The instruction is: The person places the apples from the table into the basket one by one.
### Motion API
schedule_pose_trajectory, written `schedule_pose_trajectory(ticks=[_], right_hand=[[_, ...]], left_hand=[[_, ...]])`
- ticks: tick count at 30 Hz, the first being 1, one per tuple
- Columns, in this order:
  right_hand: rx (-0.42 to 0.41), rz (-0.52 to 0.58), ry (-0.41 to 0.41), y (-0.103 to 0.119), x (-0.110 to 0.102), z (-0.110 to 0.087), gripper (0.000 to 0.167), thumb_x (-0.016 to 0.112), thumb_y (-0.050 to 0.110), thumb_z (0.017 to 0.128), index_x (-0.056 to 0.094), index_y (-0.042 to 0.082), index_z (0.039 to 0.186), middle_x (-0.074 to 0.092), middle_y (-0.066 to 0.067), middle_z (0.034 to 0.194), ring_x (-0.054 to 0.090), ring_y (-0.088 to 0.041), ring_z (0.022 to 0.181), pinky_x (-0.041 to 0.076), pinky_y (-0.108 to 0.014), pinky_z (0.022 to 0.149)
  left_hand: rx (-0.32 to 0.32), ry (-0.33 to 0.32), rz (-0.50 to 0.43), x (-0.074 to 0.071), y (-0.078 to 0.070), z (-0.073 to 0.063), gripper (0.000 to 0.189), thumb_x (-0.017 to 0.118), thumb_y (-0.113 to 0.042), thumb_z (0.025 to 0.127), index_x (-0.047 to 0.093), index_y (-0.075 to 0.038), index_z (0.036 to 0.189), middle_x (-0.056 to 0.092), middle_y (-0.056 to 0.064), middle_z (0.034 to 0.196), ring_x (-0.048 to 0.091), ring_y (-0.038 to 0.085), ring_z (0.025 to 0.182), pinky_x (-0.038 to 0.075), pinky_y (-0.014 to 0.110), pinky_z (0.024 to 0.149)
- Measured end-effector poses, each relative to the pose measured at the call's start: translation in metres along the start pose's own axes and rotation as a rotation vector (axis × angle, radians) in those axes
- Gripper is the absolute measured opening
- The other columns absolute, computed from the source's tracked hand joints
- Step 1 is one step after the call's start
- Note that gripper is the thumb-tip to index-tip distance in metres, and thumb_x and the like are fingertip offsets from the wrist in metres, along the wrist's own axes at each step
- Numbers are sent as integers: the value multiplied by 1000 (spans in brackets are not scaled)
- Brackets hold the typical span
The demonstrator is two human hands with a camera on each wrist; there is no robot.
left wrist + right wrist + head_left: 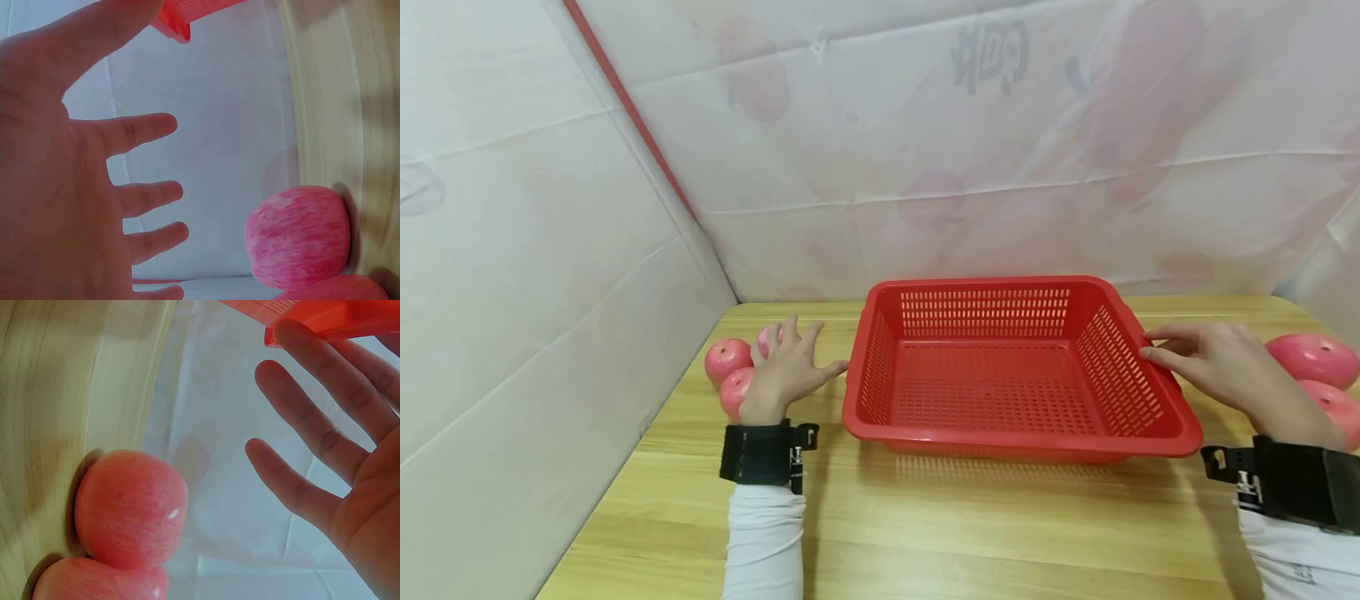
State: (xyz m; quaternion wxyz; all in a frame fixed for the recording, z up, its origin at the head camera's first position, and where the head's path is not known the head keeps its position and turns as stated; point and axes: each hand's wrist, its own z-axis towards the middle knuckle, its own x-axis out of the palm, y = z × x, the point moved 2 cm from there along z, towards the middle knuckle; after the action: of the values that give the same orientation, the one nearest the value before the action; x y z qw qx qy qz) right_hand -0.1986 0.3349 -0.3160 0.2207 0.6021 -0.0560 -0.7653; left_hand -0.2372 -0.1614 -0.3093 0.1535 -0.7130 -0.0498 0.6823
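Observation:
A red plastic basket with slotted sides stands in the middle of the wooden table. My right hand pinches its right rim between thumb and fingers; in the right wrist view the fingertips overlap the rim. To the left of the basket, my left hand has its fingers spread and holds nothing. Its thumb points at the basket's left rim. Several pink-red apples lie behind and beside the left hand. Two larger-looking apples are beside the right wrist.
White printed cloth walls enclose the table at the back and sides. In the wrist views, an apple sits below the left fingers, and another apple lies below the right hand.

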Motion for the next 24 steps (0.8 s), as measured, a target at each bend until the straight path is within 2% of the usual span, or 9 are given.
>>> schedule_pose_trajectory(ticks=[5, 11, 17, 24], right_hand=[[0, -1, 2, 3, -1, -1, 37, 75, 21, 93, 70, -11, 111, 74, -16, 81, 68, -44, 83, 49, -35, 59], [-14, -6, 7, 5, -2, -1, 35, 76, 18, 93, 70, -12, 110, 74, -16, 81, 69, -44, 82, 49, -37, 61], [-16, 12, 0, 2, -1, 0, 34, 76, 19, 92, 71, -10, 110, 75, -15, 82, 69, -44, 84, 49, -35, 61], [8, 23, 13, 1, 0, 1, 38, 76, 21, 93, 70, -11, 111, 74, -18, 83, 69, -46, 84, 50, -34, 58]], left_hand=[[-35, 9, 3, -1, 3, -2, 85, 64, -52, 92, 32, -10, 159, 7, 30, 163, 9, 54, 146, 8, 76, 112], [-99, 43, -34, -3, 11, -5, 85, 61, -53, 94, 30, -8, 159, -2, 28, 165, 0, 55, 147, -2, 77, 110], [-167, 18, -40, -5, 15, -7, 75, 59, -49, 98, 36, -4, 153, 9, 33, 161, 9, 57, 144, 2, 76, 111], [-232, 16, -58, -7, 20, -8, 81, 62, -47, 97, 29, -1, 156, 12, 36, 156, 11, 57, 143, 4, 77, 111]])
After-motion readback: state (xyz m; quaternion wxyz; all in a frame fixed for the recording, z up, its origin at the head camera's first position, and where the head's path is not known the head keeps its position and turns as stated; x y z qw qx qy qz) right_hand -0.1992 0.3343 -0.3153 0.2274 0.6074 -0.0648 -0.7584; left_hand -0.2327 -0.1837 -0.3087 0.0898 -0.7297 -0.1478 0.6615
